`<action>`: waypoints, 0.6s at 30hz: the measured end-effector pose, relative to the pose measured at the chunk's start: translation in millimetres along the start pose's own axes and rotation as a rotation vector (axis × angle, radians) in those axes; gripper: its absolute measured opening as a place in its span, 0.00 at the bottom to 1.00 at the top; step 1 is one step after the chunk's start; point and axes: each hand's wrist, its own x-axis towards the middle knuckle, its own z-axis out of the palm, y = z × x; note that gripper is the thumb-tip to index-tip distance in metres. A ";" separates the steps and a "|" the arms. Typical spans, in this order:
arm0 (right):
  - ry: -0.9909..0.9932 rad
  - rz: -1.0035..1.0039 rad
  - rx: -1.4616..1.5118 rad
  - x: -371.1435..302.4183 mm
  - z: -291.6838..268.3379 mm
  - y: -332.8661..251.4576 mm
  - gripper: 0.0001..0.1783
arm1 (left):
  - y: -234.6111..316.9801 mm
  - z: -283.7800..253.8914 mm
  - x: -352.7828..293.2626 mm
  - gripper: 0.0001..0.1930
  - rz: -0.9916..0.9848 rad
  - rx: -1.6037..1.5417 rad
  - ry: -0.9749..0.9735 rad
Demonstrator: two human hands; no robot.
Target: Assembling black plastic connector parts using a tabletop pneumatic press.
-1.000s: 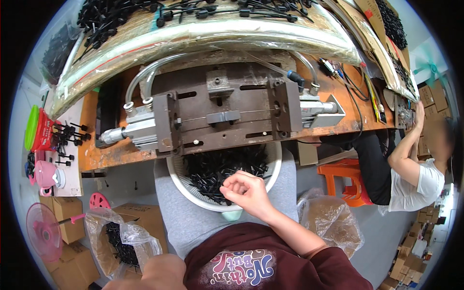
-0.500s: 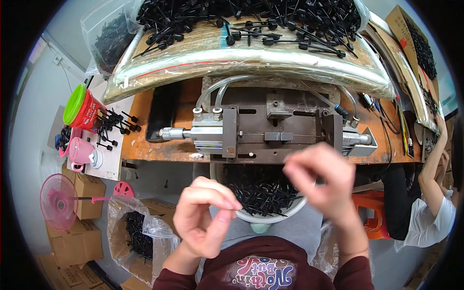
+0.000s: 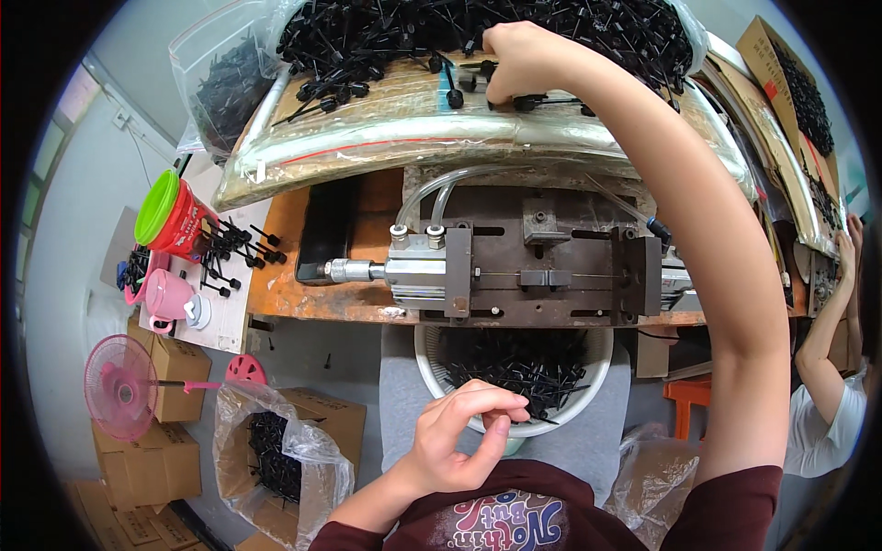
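Observation:
My right hand (image 3: 514, 62) reaches to the black stemmed plastic parts (image 3: 386, 41) heaped on a plastic-wrapped cardboard sheet (image 3: 386, 119). Its thumb and fingers are apart around a few loose pieces; none is visibly gripped. My left hand (image 3: 464, 436) hovers over the front rim of a white tub (image 3: 423, 363), fingers curled and thumb apart, with nothing seen between them. More black parts (image 3: 528, 367) fill that tub. Between my hands stands a metal fixture (image 3: 551, 298) with a small grey block (image 3: 544, 277) at its middle and a thin rod through it.
Clear air hoses (image 3: 423, 188) run to a pneumatic cylinder (image 3: 415, 275). At left are a red bucket with green rim (image 3: 179, 220), a pink mug (image 3: 167, 296), a pink fan (image 3: 122, 386) and a lined carton (image 3: 322, 427). Another person's arm (image 3: 827, 317) shows at right.
My right hand has moved from in front of the fixture up to the heap of black parts. My left hand has shifted right over the tub's rim. The view has moved slightly.

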 end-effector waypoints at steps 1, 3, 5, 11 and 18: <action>-0.060 0.014 -0.029 5.0 -1.6 -1.4 0.31 | -0.4 -0.1 -1.1 0.13 -0.019 -0.007 0.004; -0.015 -0.046 -0.065 15.6 9.0 2.3 0.28 | -1.2 0.1 -1.2 0.13 -0.024 -0.013 -0.005; -0.016 -0.073 -0.133 19.9 14.6 8.7 0.25 | -2.1 1.3 -1.2 0.13 -0.026 -0.021 -0.016; 0.040 -0.245 -0.257 10.9 10.2 5.9 0.16 | -3.4 4.5 -1.1 0.13 -0.018 -0.012 -0.024; -0.010 -0.218 -0.177 8.2 1.3 19.4 0.18 | -1.9 5.3 -1.6 0.13 -0.026 -0.022 -0.043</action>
